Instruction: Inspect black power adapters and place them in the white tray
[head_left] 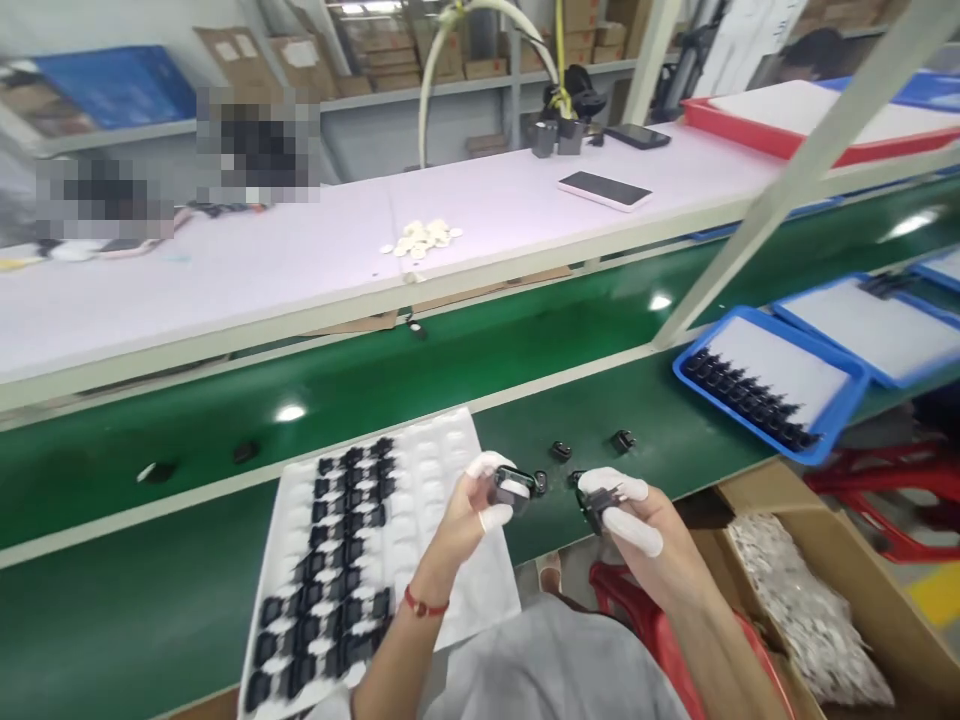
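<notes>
White finger covers are on the fingers of both my hands. My left hand (466, 518) is closed on a small black housing with a white face (513, 491), above the right edge of a white moulded tray (420, 470). To its right, my right hand (651, 522) pinches a black plug adapter (598, 506) whose thin metal pins point right. The two held pieces are apart. Just beyond my hands, small black plug parts (561, 451) lie on the green surface, with another black plug part (622, 440) further right. Rows of black adapters (326, 565) fill much of the white tray's left side.
A blue tray (847, 405) with a row of black plugs sits at the right. A slanted post (780, 185) rises to a raised white shelf holding white discs (422, 238) and a phone (604, 190). An open carton (892, 600) stands lower right. Two people are across the line.
</notes>
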